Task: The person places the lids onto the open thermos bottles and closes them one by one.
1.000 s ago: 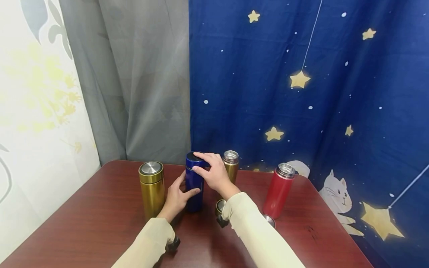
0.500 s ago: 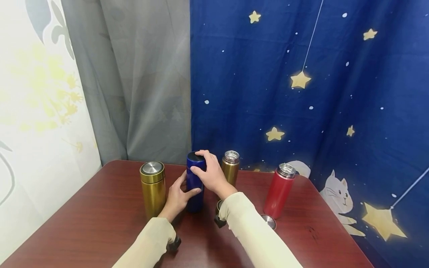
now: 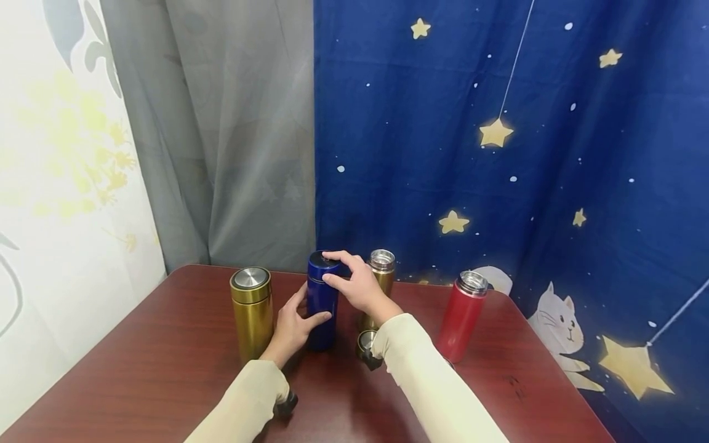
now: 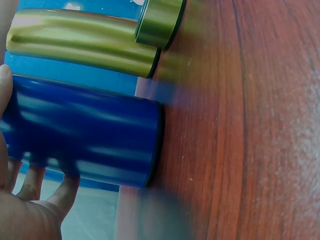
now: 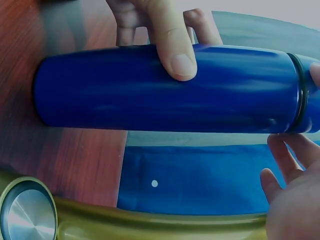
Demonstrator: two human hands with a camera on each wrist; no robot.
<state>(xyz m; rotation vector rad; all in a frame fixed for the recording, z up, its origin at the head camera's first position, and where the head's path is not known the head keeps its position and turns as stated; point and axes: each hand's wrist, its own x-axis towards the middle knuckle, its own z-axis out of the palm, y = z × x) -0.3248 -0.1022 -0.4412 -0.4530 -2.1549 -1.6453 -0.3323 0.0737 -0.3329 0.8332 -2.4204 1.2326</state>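
A blue vacuum flask [image 3: 322, 298] stands upright on the table. My left hand [image 3: 290, 326] grips its body from the left, the thumb laid across the near side in the right wrist view. My right hand [image 3: 360, 284] grips the flask's blue lid [image 3: 320, 264], thumb at the near side and fingers over the top. A dark ring [image 5: 300, 92] shows where lid and body meet. Just right of it is an uncapped slim gold flask [image 3: 381, 277], partly behind my right hand. Its likely lid, a gold cap with a steel top [image 3: 365, 341], lies in front.
Left of my left hand stands a larger gold flask [image 3: 252, 320] with its lid on. An uncapped red flask [image 3: 461, 320] stands at the right; a round lid beside it is mostly hidden by my right sleeve [image 3: 432, 381]. The brown table [image 3: 138, 363] ends before the curtains.
My right hand turned a little at the lid, its wrist swinging left and then back right. The right sleeve now covers most of the lid by the red flask. My left hand stayed put.
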